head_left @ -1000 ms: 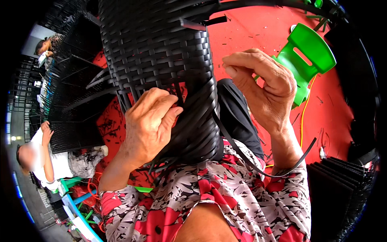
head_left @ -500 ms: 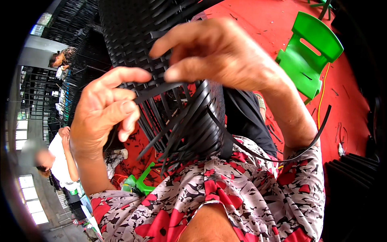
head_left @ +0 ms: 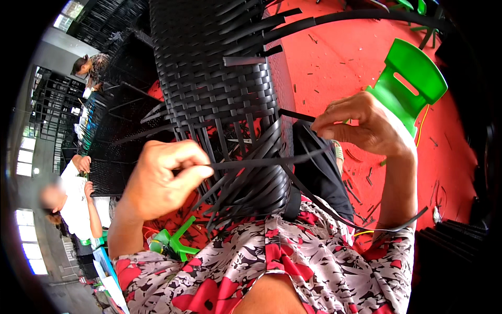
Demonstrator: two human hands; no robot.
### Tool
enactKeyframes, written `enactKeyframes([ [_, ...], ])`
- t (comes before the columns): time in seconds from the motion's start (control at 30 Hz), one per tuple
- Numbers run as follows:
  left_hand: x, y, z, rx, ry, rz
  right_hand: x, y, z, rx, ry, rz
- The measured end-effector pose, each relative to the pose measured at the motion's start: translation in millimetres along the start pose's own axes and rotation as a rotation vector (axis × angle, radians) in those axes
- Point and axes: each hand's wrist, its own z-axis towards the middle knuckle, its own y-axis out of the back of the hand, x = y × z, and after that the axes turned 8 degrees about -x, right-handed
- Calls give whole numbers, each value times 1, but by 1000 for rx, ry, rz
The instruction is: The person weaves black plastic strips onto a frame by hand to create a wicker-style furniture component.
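In front of me stands a piece of black woven plastic furniture (head_left: 214, 83), its flat strips plaited tightly in the upper part. Nearer my body, loose black strips (head_left: 264, 180) fan out from its lower part. My left hand (head_left: 162, 180) is closed, thumb and finger pinching one flat black strip (head_left: 261, 162) that runs rightward across the gap. Over to the right, my right hand (head_left: 368, 125) is closed in a pinch at a black strip (head_left: 297, 115) coming from the furniture's edge. Whether both hands hold the same strip I cannot tell. Another long strip (head_left: 361, 217) curves toward my right arm.
A green plastic chair (head_left: 415, 73) stands on the red floor (head_left: 319, 57), which is littered with black scraps. Two people (head_left: 78, 201) are at the left by dark woven pieces. A green plastic object (head_left: 180, 240) lies near my left elbow.
My hands have moved apart, the right one going right and down, the left one slightly right and down. The strip between them is now stretched out, and more of the weave shows.
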Motion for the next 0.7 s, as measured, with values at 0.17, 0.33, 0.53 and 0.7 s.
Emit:
enactKeyframes([
  [0.17,-25,-35,22,-102,-436,176,75,-21,3,-207,209,-570],
  [0.33,-24,-39,32,-220,-511,256,47,-40,-5,-123,99,-243],
  [0.53,-18,13,16,-107,-299,73,9,-17,-25,-91,81,315],
  [0.7,-13,46,-15,-303,-262,-104,-4,-23,10,-100,340,416],
])
